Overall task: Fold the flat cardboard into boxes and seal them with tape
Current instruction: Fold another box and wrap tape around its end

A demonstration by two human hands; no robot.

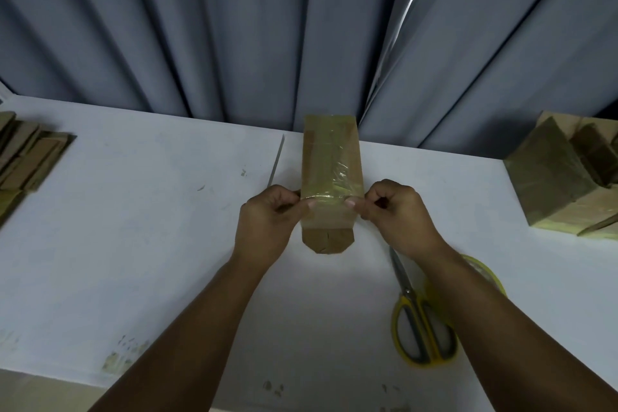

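In the centre of the frame the box [331, 174] lies on the white table [150, 227], its long side going away from the person toward the grey curtain [234, 27]. The left hand [267, 221] holds the near left edge and the right hand [398, 214] the near right edge. On both hands the fingers are curled and the thumbs [349, 203] press on the top face, where the shiny tape [329, 157] ends. This grip seems chosen to rub the tape end flat while the box cannot slide.

Below the hands one brown flap [327, 241] sticks out, not taped yet, so probably this end is the next to close. The scissors [421, 321] and the tape roll [491, 274] lie at the lower right, just beside the right forearm [501, 311], easy to reach. Flat cardboard [26, 157] waits at the left edge of the frame. Finished boxes [561, 177] stand at the right edge, well apart, so it seems the two piles do not mix.
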